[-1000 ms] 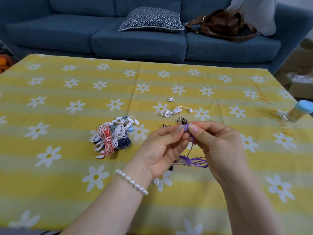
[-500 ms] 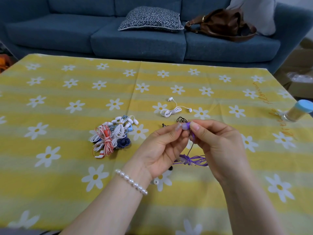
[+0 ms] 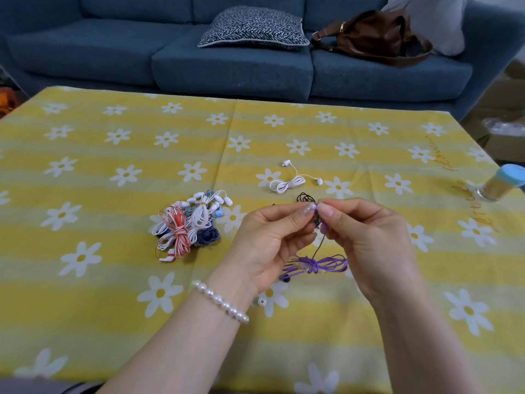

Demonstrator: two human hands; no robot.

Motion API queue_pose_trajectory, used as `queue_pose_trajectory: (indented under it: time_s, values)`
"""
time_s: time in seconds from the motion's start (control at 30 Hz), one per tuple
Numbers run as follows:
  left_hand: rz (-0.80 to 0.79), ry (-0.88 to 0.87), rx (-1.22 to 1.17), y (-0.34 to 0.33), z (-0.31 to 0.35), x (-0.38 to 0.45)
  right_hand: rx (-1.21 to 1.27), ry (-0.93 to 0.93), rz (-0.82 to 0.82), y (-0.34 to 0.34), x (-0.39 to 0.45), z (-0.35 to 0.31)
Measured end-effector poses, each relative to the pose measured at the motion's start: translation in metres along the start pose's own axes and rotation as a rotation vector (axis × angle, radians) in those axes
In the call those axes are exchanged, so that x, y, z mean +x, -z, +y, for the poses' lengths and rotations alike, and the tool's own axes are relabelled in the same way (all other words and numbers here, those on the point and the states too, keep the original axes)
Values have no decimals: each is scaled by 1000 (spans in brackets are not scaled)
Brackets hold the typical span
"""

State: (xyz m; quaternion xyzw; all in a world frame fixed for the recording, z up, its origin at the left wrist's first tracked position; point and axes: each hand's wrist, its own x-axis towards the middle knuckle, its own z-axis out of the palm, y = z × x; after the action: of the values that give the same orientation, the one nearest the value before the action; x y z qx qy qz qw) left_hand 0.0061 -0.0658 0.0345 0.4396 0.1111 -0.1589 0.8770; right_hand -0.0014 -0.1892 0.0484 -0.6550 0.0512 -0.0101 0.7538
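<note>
A pearl bead bracelet [image 3: 221, 302] sits closest to the near edge, circling the wrist of the left hand [image 3: 272, 240]. That hand is raised over the middle of the counter [image 3: 85, 308], which is covered by a yellow cloth printed with white daisies. By that wrist a small white ear tip [image 3: 262, 302] lies on the cloth, with a small black ear tip [image 3: 286, 279] just beyond it.

The purple wired earphones [image 3: 318, 264] are between the two hands. Their wound bundle sits low beneath the palms, though whether it touches the cloth I cannot tell. One cord rises from it to the fingertips. The left hand's grip is pressed together, thumb and forefinger pinching the purple earbud. The right hand [image 3: 369, 243] pinches the same piece from the other side, its grip curled over the cord.

Left of the hands lies a pile of wound red, white and blue earphones [image 3: 190, 223]. Just behind the fingertips is a thin black cord tangle [image 3: 305, 198], and farther on a coiled set of white earphones [image 3: 289, 183]. A clear jar with a blue lid [image 3: 502, 183] stands at the right edge. Beyond the far edge, a blue fabric sofa [image 3: 227, 66] carries a black-and-white patterned cushion [image 3: 252, 28] and a brown leather bag [image 3: 372, 35].
</note>
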Motion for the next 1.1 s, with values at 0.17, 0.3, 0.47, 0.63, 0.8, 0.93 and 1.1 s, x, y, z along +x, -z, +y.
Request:
queue_pose_trajectory:
  time_s: [0.17,0.3,0.47,0.63,0.8,0.93,1.1]
  values:
    - [-7,-26,51,2,3,1,14,16,-2,0,1,0]
    - [176,-127,413,22,6,14,86,4,-13,5,2,-2]
    - [29,-195,1278,40,-15,29,273,-42,-56,9,6,-3]
    - [-121,-209,1595,37,-38,33,467,-80,-109,10,6,-7]
    - [-143,-186,1577,41,-38,36,648,-57,-86,18,7,-15]
    - [-119,-9,992,32,-23,29,516,-49,32,32,12,-14]
    - [-35,101,531,29,3,19,-79,-99,136,38,15,-3]
